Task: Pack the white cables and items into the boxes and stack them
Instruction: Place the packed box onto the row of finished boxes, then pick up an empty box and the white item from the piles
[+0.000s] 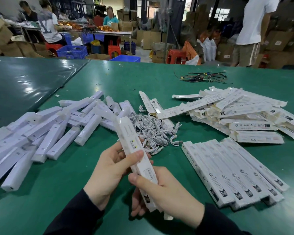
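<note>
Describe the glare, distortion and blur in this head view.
Head view: ceiling lights glare on the glossy dark tabletop at left; wide-angle distortion bends the table's far edge; the background workers are soft; the held box and both hands look sharp.

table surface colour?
Green: the table has a smooth, slightly glossy green top. Shows best in the head view, the only one.

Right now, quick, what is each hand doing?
Left hand: closed around the long white box, holding its middle.
Right hand: closed around the same box, holding its near end.
</note>
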`<act>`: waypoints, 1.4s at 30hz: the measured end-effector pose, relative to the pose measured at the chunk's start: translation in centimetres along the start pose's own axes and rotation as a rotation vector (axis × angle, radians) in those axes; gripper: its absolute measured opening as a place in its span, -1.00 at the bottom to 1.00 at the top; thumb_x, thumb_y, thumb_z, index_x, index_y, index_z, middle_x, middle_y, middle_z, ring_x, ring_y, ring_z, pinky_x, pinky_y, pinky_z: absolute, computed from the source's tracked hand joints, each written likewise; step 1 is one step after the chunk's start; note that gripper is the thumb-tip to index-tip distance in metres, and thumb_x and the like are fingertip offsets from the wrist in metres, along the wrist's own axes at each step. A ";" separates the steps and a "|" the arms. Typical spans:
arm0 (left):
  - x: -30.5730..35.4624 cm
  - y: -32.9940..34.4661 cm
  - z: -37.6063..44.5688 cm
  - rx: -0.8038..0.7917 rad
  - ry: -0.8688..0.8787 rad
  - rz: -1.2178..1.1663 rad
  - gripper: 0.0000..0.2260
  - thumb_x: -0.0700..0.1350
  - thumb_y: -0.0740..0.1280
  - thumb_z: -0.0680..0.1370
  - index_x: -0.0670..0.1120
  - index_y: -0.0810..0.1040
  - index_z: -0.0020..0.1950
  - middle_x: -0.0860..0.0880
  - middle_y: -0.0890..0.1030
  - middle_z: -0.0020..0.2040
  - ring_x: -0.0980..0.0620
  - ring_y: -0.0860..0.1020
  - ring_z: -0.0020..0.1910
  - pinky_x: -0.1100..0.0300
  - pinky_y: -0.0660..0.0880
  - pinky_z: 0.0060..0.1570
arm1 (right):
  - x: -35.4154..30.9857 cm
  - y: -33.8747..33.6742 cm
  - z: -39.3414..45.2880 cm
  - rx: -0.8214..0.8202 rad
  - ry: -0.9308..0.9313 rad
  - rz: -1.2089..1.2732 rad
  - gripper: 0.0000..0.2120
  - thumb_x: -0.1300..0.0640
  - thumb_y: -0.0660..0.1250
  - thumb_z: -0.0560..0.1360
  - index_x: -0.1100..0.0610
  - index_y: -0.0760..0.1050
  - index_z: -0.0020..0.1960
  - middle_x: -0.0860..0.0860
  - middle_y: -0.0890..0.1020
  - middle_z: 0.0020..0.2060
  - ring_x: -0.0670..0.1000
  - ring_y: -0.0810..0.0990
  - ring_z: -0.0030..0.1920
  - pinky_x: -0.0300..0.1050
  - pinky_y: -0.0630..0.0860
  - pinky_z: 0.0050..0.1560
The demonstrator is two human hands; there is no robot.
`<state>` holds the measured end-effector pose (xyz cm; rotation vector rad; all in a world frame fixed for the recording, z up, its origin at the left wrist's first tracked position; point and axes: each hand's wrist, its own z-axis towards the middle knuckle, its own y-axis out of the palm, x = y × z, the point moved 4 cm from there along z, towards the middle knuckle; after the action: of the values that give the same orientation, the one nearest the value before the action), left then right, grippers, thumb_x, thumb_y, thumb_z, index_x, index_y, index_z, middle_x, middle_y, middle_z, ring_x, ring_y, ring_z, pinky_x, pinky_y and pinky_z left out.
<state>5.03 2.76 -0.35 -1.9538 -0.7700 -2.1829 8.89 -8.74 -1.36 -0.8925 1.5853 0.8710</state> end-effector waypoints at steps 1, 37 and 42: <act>0.0 0.0 0.0 0.002 0.010 0.012 -0.66 -0.15 0.43 0.33 -0.19 0.60 0.08 -0.22 0.70 -0.13 -0.06 0.68 -0.20 0.20 0.60 -0.26 | 0.1 0.0 0.0 -0.003 0.004 0.011 -0.82 -0.02 0.30 0.53 -0.07 0.57 -0.23 0.15 0.62 -0.38 0.06 0.63 -0.42 -0.17 0.57 -0.38; -0.6 0.7 -0.7 -0.126 -0.098 0.033 -0.54 -0.34 0.13 0.59 0.18 0.41 0.29 -0.29 0.63 -0.12 -0.13 0.62 -0.24 0.01 0.57 -0.40 | -0.4 -4.3 0.3 0.469 -0.368 -0.081 -0.85 0.05 0.44 0.43 0.00 0.60 -0.01 -0.06 0.66 -0.17 -0.05 0.62 -0.22 -0.27 0.49 -0.34; -1.3 1.3 -1.0 -0.151 -0.185 0.003 -0.61 -0.20 0.24 0.41 0.15 0.33 0.15 -0.24 0.58 -0.28 -0.10 0.57 -0.38 0.10 0.49 -0.54 | 0.0 -3.9 0.8 0.359 -0.383 -0.046 -0.79 0.06 0.48 0.38 0.06 0.63 0.00 0.12 0.66 -0.18 0.03 0.56 -0.37 -0.12 0.53 -0.29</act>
<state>4.87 0.94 -1.23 -2.2538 -0.6408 -2.1370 12.67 -9.77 -1.80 -0.4705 1.3227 0.6499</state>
